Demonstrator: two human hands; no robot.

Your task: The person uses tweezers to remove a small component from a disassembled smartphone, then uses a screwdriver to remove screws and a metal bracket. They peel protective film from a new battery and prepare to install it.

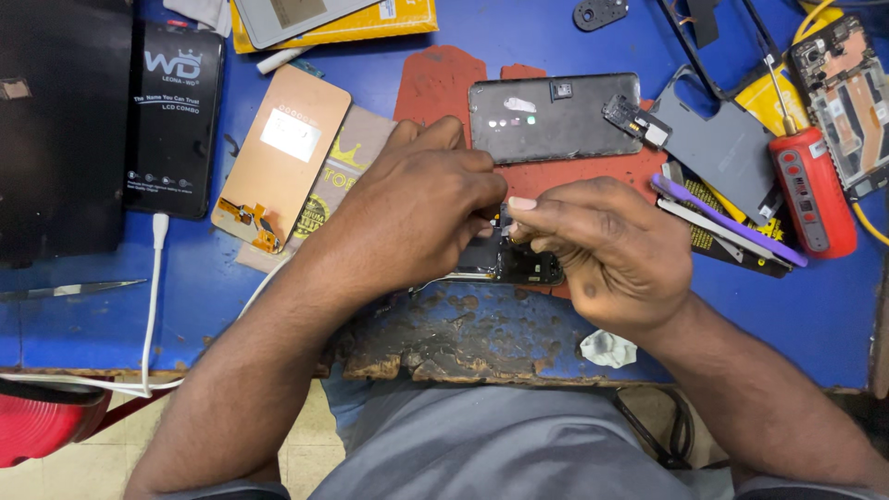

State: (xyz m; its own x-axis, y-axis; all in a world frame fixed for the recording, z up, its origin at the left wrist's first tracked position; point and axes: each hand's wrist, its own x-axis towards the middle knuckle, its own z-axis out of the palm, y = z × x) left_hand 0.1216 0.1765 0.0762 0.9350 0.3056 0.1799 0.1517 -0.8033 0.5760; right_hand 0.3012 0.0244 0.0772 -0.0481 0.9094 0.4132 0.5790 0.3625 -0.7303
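Two bare forearms reach in from below, left hand (417, 208) and right hand (611, 245) knuckles-up, curled fingertips meeting in a pinch at centre.

1. A phone repair workshop: a worn, scorched blue worktop (93, 324) carries opened phones.
2. A bare circuit board (847, 93) and red screwdriver (810, 185) lie far right.
3. A replacement screen (278, 153) and tweezers (65, 290) lie left.

opened phone (519, 264) mostly hidden under hands, circuit board (847, 97) cut off
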